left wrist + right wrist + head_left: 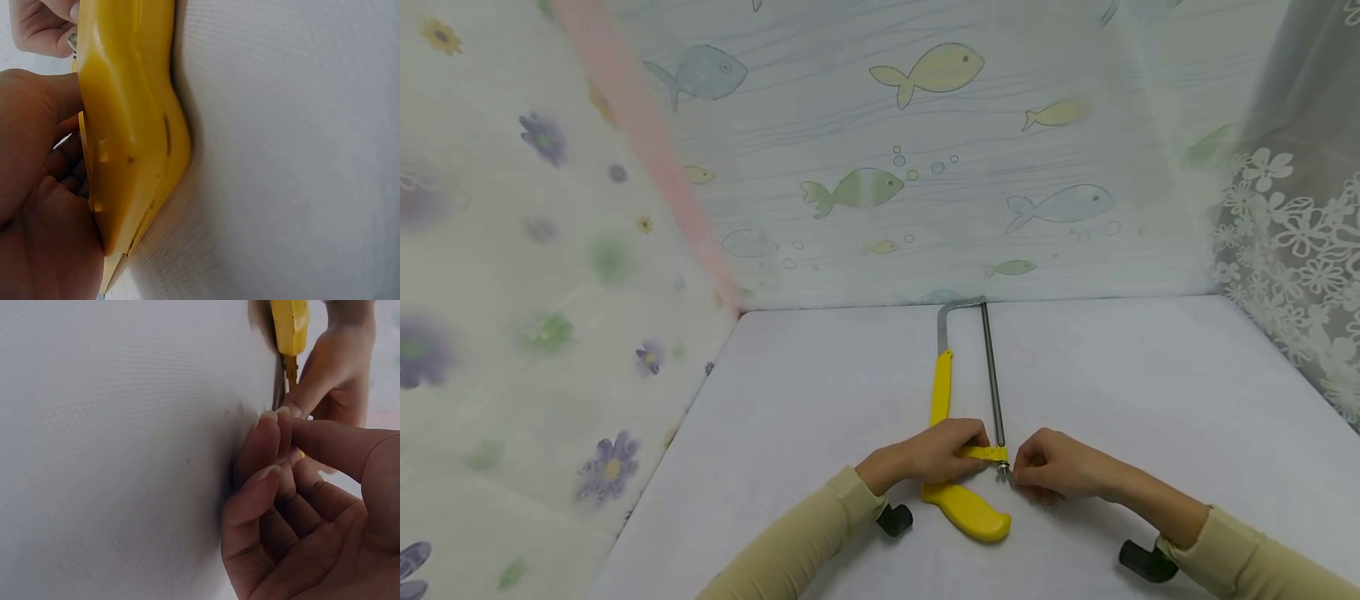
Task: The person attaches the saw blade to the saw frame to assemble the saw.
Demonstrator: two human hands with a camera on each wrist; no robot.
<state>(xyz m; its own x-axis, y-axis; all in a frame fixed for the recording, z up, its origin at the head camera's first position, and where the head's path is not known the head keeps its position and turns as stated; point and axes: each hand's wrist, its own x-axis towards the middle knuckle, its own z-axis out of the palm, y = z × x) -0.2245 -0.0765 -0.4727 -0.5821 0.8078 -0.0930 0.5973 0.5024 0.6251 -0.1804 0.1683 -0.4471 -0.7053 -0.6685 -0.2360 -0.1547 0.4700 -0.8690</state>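
A hacksaw (941, 387) with a yellow handle and grey metal frame lies on the white table, its far end pointing away from me. Its long grey blade (992, 375) runs along the right side. My left hand (949, 450) grips the yellow frame just above the handle (973, 512), with its fingers reaching the yellow blade holder (996, 453). At the near end of the blade sits a small metal wing nut (1003, 472). My right hand (1063, 467) pinches at it with curled thumb and forefinger; in the right wrist view the fingertips (265, 434) largely hide the nut.
White cloth covers the table (820, 375). Behind it hangs a curtain with fish (865, 187), a flowered curtain (550, 333) stands at the left, and lace (1315, 242) hangs at the right. A black wrist camera (1150, 561) sits under the right sleeve (1232, 550).
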